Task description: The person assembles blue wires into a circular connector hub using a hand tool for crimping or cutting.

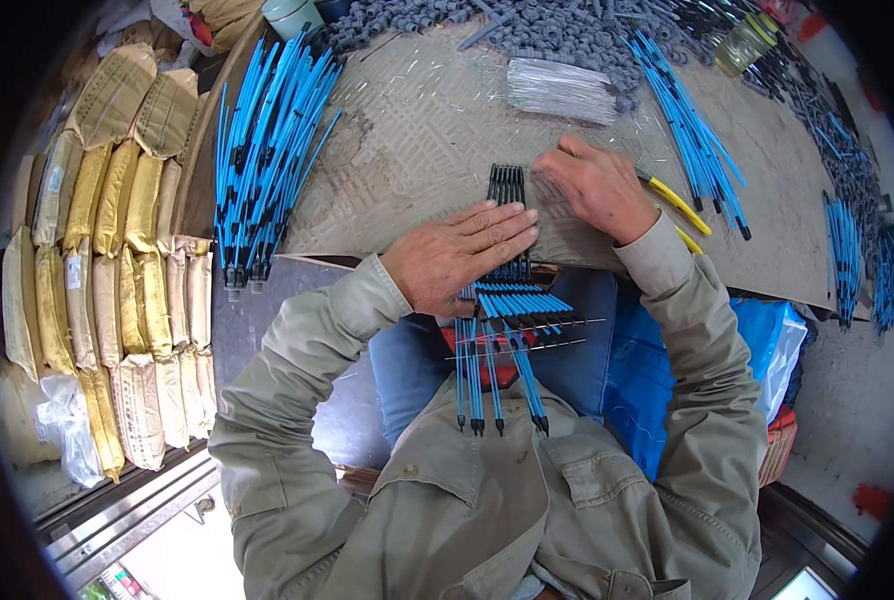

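Note:
A row of blue rods with black ends (507, 185) lies side by side at the table's near edge. Across it rests my left hand (467, 252), fingers stretched flat and its thumb lower down beside the blue lengths. Just right of the row's black tips, my right hand (599, 188) is closed in a pinch; whatever its fingertips hold is hidden. Below the left hand, more blue rods (517, 350) hang over the edge above my lap, with thin metal wires (542, 346) running crosswise through them. Yellow-handled pliers (679, 205) lie by my right wrist.
Bundles of blue rods lie at the table's left (272, 150) and right (689, 135). A stack of silver wires (562, 92) sits ahead, before a heap of grey plastic fittings (587, 30). A jar (747, 45) stands far right. Yellow and brown packages (117, 200) are stacked at left.

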`<state>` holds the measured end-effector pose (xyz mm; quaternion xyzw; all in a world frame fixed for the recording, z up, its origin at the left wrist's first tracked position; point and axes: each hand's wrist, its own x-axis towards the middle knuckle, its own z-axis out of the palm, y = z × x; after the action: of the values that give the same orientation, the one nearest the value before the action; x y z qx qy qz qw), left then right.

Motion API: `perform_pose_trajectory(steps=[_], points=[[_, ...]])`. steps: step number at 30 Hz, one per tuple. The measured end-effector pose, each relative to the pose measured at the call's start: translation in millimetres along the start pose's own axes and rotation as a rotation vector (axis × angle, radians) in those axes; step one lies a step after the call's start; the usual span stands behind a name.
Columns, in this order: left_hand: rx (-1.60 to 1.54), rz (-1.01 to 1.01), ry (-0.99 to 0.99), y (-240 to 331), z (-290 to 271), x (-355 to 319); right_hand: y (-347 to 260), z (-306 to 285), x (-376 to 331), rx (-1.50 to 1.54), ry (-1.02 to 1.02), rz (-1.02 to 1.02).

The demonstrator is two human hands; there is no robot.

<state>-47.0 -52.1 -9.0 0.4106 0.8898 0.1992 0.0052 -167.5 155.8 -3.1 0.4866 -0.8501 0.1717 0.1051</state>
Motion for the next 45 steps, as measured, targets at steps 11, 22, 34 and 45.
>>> perform_pose_trajectory(steps=[11, 22, 34, 45], points=[[0.011, -0.001, -0.016, 0, 1, -1, -7, 0, 14, 0.063, -0.112, 0.097], [0.018, 0.012, -0.004, 1, 3, 0, -5, 11, 9, 0.094, 0.012, 0.003], [0.055, 0.03, 0.022, 0, 9, -5, -14, 14, 16, -0.137, -0.02, -0.03], [0.041, 0.099, -0.019, 0, 7, 8, -6, 4, 4, -0.136, -0.04, 0.014]])
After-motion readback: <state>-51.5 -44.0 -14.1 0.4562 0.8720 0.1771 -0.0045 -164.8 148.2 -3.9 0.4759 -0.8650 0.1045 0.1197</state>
